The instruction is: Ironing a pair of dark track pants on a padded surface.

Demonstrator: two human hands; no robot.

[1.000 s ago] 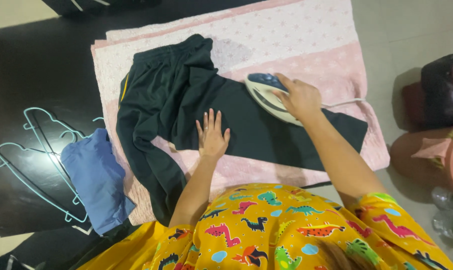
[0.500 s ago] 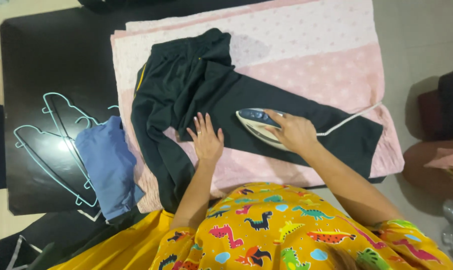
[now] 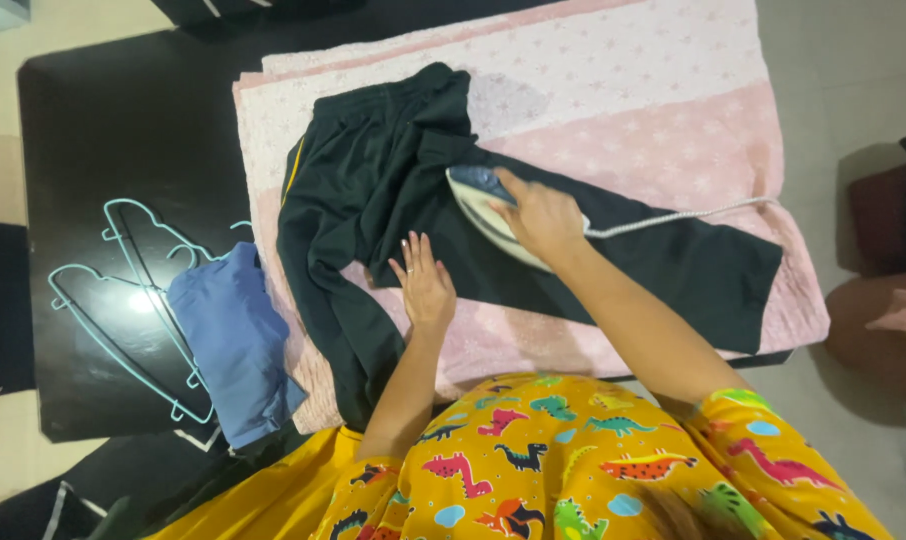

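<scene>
While the right hand [image 3: 535,215] is gripping the handle of a steam iron [image 3: 481,200], fingers wrapped over the top, the iron's soleplate is sitting flat on dark green track trousers [image 3: 593,255], w/ its nose pointing toward 10 o'clock. The left hand [image 3: 425,285] is lying open, palm down, fingers spread, pressing the trouser fabric just at 7 o'clock of the iron; it's grasping nothing. One trouser leg is stretching out flat toward 4 o'clock from the iron, ending near the blanket's right edge. The waistband & other leg are lying bunched at 10 o'clock to 8 o'clock, the leg trailing down toward the person's lap. A white braided cord [image 3: 683,215] is running from the iron's rear toward 3 o'clock, across the trousers. Under the trousers a pink patterned blanket [image 3: 653,100] is lying spread as a pad on a black low table [image 3: 113,130]. At 9 o'clock of the left hand, a folded blue garment [image 3: 235,345] is resting at the blanket's left edge, partly on the table. Just beyond it, further at 9 o'clock, pale teal wire hangers [image 3: 123,290] are lying flat on the table. At 6 o'clock, the person's yellow dinosaur-print top [image 3: 573,470] is filling the lower frame.
</scene>
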